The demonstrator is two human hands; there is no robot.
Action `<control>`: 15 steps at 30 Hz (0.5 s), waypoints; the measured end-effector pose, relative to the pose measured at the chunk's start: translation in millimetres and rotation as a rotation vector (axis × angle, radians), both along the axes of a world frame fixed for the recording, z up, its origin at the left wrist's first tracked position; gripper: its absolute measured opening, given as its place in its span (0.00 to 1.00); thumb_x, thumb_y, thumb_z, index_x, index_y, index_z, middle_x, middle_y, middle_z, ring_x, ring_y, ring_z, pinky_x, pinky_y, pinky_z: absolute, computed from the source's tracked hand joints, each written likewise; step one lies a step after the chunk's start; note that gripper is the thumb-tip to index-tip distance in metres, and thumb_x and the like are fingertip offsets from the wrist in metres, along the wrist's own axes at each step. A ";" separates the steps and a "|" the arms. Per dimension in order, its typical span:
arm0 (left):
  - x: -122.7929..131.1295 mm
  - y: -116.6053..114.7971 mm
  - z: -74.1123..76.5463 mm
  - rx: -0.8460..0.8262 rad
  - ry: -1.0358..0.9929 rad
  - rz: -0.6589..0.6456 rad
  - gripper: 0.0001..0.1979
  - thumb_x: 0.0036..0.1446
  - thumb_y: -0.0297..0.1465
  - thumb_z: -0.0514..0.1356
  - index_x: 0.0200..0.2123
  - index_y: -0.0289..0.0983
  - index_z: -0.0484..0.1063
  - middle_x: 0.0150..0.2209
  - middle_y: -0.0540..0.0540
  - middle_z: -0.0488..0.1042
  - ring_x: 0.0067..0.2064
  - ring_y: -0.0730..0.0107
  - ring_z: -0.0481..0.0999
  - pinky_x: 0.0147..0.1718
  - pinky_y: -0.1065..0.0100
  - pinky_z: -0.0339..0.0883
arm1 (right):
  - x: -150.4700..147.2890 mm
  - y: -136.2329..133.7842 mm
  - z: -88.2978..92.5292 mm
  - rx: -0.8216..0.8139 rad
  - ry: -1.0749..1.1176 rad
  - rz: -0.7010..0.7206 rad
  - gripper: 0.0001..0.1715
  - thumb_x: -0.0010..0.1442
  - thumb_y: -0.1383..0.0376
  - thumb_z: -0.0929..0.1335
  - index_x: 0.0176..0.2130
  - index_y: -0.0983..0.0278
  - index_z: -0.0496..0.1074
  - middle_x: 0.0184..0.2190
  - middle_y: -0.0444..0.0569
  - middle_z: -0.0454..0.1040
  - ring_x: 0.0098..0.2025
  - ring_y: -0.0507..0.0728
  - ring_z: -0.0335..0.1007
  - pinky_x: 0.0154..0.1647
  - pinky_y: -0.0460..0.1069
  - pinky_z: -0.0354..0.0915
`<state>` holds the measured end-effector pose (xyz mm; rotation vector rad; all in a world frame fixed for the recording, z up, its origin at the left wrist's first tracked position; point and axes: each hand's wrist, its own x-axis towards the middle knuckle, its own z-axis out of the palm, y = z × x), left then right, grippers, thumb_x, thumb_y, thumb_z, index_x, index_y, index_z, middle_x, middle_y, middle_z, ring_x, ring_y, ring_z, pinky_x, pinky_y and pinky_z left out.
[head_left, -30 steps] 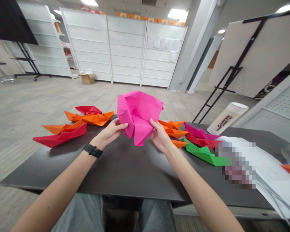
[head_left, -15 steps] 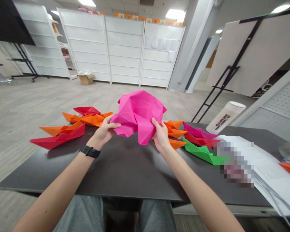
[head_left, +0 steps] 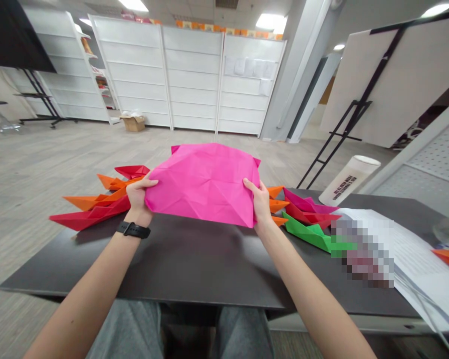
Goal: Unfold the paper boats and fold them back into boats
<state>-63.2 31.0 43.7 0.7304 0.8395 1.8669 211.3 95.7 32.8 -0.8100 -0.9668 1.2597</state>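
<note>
Above the dark tabletop [head_left: 179, 259], we are stretching the creased pink origami paper [head_left: 204, 183] nearly flat, where it was a crumpled bunch earlier. Our left hand [head_left: 139, 195] and right hand [head_left: 259, 202] are each half-closed, gripping opposite edges. The sheet is hanging between the red paper boat [head_left: 90, 214] and green paper boat [head_left: 314, 234].

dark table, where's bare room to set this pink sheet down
The widest bare patch of the dark table runs from its near edge to the pink paper sheet, left of the white papers. Orange paper boats, a red paper boat and a green paper boat crowd the far right.
</note>
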 end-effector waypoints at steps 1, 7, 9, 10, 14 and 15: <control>-4.6 0.7 0.5 0.005 -0.010 0.017 0.14 0.32 0.25 0.61 0.29 0.39 0.74 0.25 0.48 0.77 0.34 0.54 0.79 0.32 0.59 0.74 | 1.5 0.7 2.1 -0.011 -0.013 0.056 0.21 0.45 0.57 0.77 0.38 0.59 0.72 0.35 0.43 0.78 0.34 0.56 0.74 0.36 0.50 0.70; -17.7 -32.2 21.0 0.049 0.070 0.066 0.14 0.35 0.27 0.63 0.31 0.42 0.74 0.28 0.49 0.79 0.35 0.54 0.79 0.31 0.59 0.75 | 4.1 -2.0 7.5 -0.020 -0.149 0.324 0.22 0.45 0.57 0.78 0.39 0.61 0.75 0.37 0.49 0.81 0.35 0.58 0.76 0.38 0.53 0.72; -13.1 -72.3 26.2 0.046 0.195 0.099 0.14 0.36 0.28 0.65 0.32 0.42 0.75 0.28 0.50 0.78 0.33 0.58 0.78 0.28 0.64 0.73 | 4.9 -3.2 6.5 -0.004 -0.191 0.366 0.22 0.43 0.60 0.79 0.39 0.62 0.75 0.37 0.50 0.80 0.36 0.58 0.76 0.39 0.54 0.72; -8.9 -97.5 24.3 0.007 0.270 0.154 0.13 0.35 0.28 0.66 0.30 0.43 0.76 0.24 0.52 0.76 0.29 0.62 0.76 0.23 0.68 0.69 | 5.2 -3.7 5.6 0.009 -0.217 0.372 0.23 0.42 0.61 0.80 0.38 0.62 0.75 0.37 0.50 0.80 0.35 0.58 0.75 0.39 0.54 0.71; 13.1 -204.8 -26.5 -0.362 0.563 0.086 0.15 0.42 0.39 0.70 0.38 0.55 0.78 0.30 0.55 0.80 0.29 0.60 0.76 0.25 0.63 0.69 | 2.8 -8.6 -0.1 0.236 -0.465 0.336 0.33 0.38 0.64 0.81 0.45 0.59 0.74 0.36 0.46 0.78 0.37 0.58 0.73 0.44 0.56 0.68; 19.0 -227.2 -48.3 -0.431 0.610 0.062 0.14 0.45 0.42 0.69 0.39 0.58 0.78 0.31 0.56 0.80 0.32 0.57 0.77 0.29 0.59 0.71 | 0.8 -10.9 -2.4 0.322 -0.536 0.332 0.38 0.39 0.63 0.81 0.50 0.57 0.73 0.37 0.45 0.77 0.39 0.59 0.73 0.46 0.56 0.67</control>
